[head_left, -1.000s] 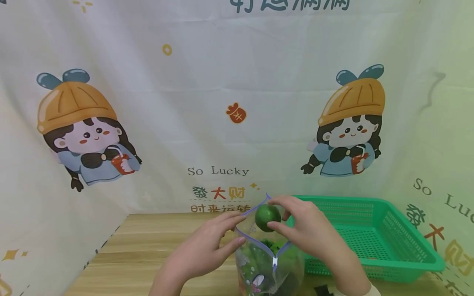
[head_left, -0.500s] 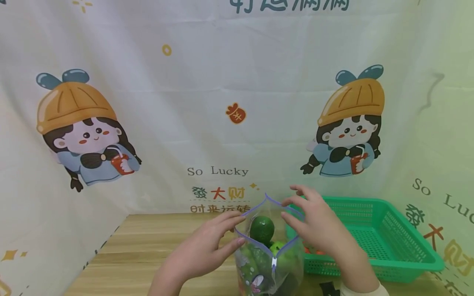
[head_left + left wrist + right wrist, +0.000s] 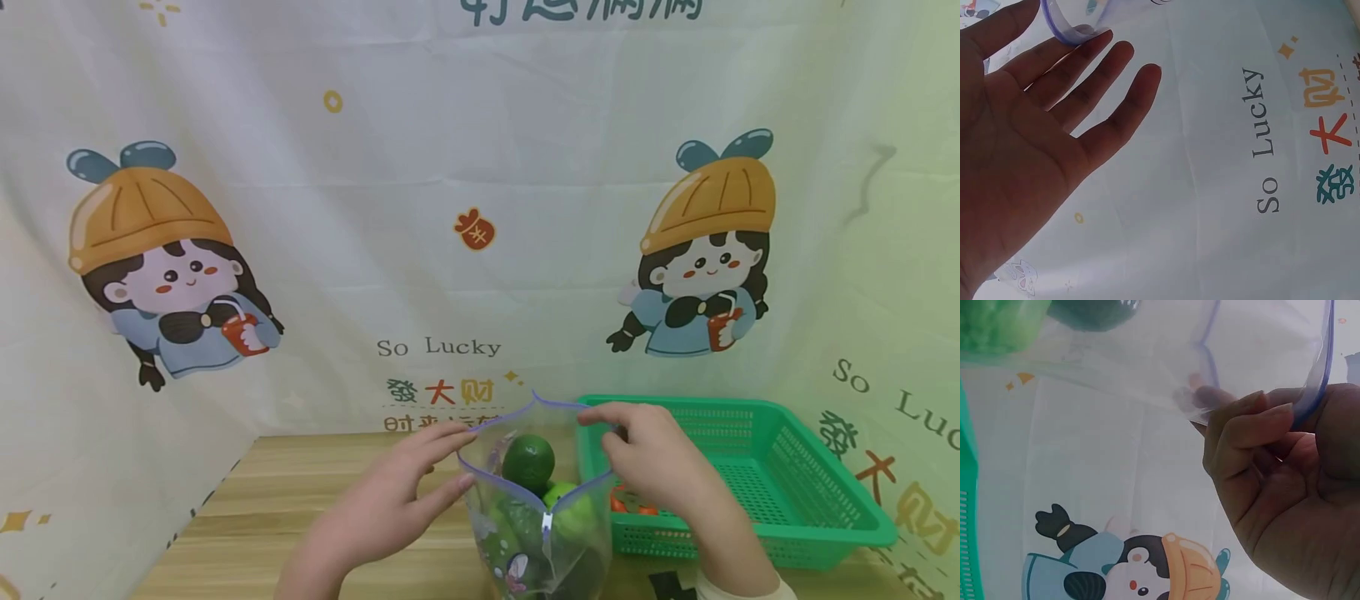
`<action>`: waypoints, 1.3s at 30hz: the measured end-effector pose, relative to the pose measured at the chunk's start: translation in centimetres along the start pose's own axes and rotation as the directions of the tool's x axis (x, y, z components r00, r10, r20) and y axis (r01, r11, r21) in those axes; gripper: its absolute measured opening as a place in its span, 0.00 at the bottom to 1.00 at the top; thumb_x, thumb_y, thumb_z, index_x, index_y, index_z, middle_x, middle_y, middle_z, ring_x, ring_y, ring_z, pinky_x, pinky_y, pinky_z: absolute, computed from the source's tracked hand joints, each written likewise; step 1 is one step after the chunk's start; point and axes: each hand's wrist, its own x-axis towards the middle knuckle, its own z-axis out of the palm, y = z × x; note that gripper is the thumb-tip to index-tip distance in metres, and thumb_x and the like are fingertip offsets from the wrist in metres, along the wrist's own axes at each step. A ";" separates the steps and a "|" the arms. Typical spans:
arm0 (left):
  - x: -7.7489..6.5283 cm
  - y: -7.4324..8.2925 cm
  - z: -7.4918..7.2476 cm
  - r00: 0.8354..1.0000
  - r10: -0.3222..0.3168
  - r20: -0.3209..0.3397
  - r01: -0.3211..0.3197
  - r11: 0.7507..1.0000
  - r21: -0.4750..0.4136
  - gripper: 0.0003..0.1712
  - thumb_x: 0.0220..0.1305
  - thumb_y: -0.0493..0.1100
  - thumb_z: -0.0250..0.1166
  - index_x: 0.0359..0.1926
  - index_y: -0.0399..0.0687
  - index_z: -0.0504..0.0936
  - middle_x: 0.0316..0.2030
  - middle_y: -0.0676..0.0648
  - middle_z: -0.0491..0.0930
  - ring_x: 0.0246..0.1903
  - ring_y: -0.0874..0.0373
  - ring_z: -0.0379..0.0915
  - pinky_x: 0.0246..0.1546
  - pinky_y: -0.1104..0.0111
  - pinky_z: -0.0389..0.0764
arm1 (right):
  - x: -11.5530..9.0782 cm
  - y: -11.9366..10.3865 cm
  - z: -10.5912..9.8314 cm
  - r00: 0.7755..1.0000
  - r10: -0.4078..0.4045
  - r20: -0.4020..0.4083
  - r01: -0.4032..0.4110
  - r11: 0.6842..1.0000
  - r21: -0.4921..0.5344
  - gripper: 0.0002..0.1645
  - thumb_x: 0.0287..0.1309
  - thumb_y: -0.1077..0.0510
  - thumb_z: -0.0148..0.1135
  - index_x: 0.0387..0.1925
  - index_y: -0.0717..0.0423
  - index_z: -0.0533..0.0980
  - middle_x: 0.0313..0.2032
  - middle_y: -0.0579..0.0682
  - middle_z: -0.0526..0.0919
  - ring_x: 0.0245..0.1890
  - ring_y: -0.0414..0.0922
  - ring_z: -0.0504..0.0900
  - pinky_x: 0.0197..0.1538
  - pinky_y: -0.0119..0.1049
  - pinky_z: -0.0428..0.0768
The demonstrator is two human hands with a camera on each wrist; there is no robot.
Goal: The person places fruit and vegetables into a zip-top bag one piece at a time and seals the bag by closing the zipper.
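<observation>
A clear zip bag (image 3: 517, 571) with a purple zip edge stands upright at the lower middle of the head view, its mouth spread wide. Inside, a round dark green fruit (image 3: 528, 462), like a lime, lies on top of lighter green ones (image 3: 573, 504). My left hand (image 3: 390, 492) touches the left rim with fingers fairly straight; the left wrist view shows its palm (image 3: 1016, 150) and the rim at the fingertips. At the right rim, my right hand (image 3: 660, 458) pinches the zip edge (image 3: 1317, 400) between thumb and curled fingers. The lower contents are blurred by the plastic.
A green plastic basket (image 3: 832, 533) stands right of the bag, behind my right forearm, with small orange-red things (image 3: 633, 504) in its near left corner. A black object (image 3: 670, 585) lies at the front edge of view on the wooden table (image 3: 315, 483). A printed cloth (image 3: 360, 250) hangs behind.
My right hand has let go of the dark green fruit inside the bag and moved right to pinch the rim. The left hand has shifted slightly left, and the bag mouth is wider.
</observation>
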 end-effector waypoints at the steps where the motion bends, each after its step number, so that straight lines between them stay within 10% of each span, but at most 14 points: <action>1: 0.0 0.0 -0.1 1.000 0.001 -0.002 -0.001 1.000 0.001 0.28 0.69 0.58 0.56 0.66 0.57 0.70 0.66 0.57 0.65 0.65 0.58 0.59 0.61 0.56 0.69 | 0.0 0.0 0.0 1.000 0.004 -0.002 -0.004 1.000 0.009 0.25 0.63 0.67 0.43 0.55 0.49 0.78 0.18 0.48 0.68 0.08 0.40 0.53 0.12 0.32 0.62; 13: 0.2 -0.2 0.0 0.997 0.040 0.068 -0.039 0.999 -0.022 0.28 0.70 0.57 0.56 0.66 0.54 0.69 0.64 0.56 0.66 0.56 0.61 0.68 0.57 0.56 0.73 | 0.0 -0.1 0.1 0.998 -0.043 -0.038 0.045 0.998 0.038 0.18 0.63 0.64 0.53 0.52 0.51 0.78 0.17 0.48 0.78 0.15 0.44 0.75 0.13 0.34 0.68; 39: 0.5 -0.5 0.3 0.996 0.064 0.063 -0.061 0.997 -0.043 0.24 0.70 0.58 0.55 0.61 0.55 0.74 0.62 0.57 0.68 0.55 0.64 0.68 0.56 0.58 0.75 | 1.5 -0.1 -3.7 0.985 -0.174 0.010 0.174 0.976 -0.132 0.17 0.67 0.45 0.55 0.51 0.47 0.78 0.32 0.46 0.82 0.26 0.42 0.78 0.28 0.38 0.78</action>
